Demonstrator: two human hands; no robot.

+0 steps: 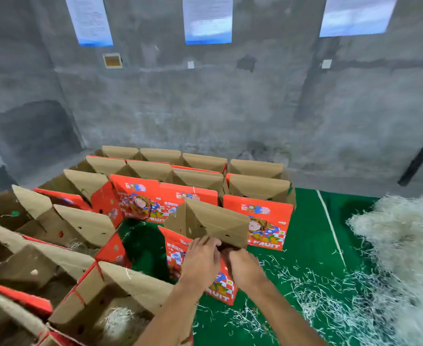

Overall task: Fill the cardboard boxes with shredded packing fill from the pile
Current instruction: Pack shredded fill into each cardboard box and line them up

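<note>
- Both forearms reach in from the bottom edge; the left hand (pixel 200 262) and right hand (pixel 243 267) meet at the mouth of one box (pixel 206 248), fingers pointing into it.
- Left fingers (pixel 204 243) lie close together and fairly straight over the box's near rim; whether they grip anything I cannot tell.
- Right fingers (pixel 226 253) curl down into the dark opening, tips hidden; what they hold, if anything, cannot be told.
- Just beyond the fingertips the box's brown flap (pixel 213 222) stands upright; its red printed side faces the camera below the hands.
- Left of the fingers, a bare patch of green mat (pixel 143 243) is walled in by boxes on three sides.
- Farther left and beyond the fingers, open boxes stand in close rows (pixel 155 171), flaps up and touching; too many overlap for a sure count.
- One near-left box (pixel 120 318) shows a white tuft of fill inside.
- Right of the fingers the mat is open, strewn with loose shreds (pixel 305 290).
- One pile (pixel 400 245) of fill lies well apart to the right, running off the right edge.
- One white line (pixel 330 226) crosses the mat between hands and pile.
- Three sheets (pixel 208 18) hang on the grey wall (pixel 205 108) beyond.
</note>
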